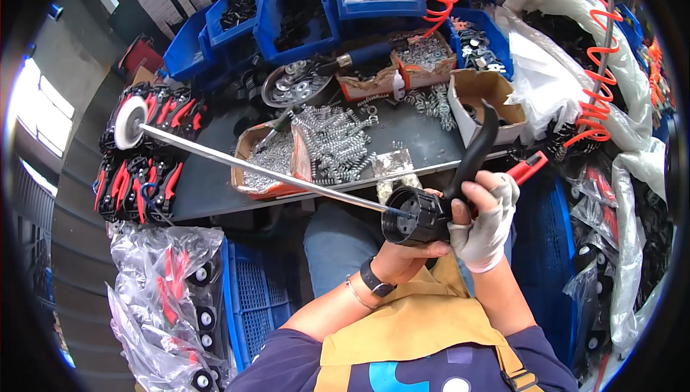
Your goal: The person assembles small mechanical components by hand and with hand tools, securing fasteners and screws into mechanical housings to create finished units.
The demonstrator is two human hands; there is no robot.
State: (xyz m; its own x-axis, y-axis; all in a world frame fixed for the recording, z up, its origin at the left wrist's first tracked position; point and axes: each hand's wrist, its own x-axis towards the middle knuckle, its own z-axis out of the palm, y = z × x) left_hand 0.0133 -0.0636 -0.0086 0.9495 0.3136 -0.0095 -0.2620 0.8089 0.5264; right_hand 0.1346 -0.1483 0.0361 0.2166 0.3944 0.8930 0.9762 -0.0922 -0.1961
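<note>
My left hand (402, 259), bare and with a watch at the wrist, is closed around the underside of a black round plastic housing (411, 216). From the housing a long metal rod (266, 165) runs up to the left and ends in a white disc (131, 122). My right hand (485, 230), in a pale glove with bare fingertips, grips the base of a curved black handle (476, 151) joined to the housing. A red lever-like part (528, 167) sticks out beside the right hand; whether it belongs to the held piece I cannot tell.
Loose springs (334, 144) cover the bench beside an open carton (269, 162) and a metal bowl (296, 84). Blue bins (295, 18) line the back. Black-and-red parts (140, 183) are stacked left. Blue crates (259, 298) flank my legs; red coiled hoses (596, 68) hang right.
</note>
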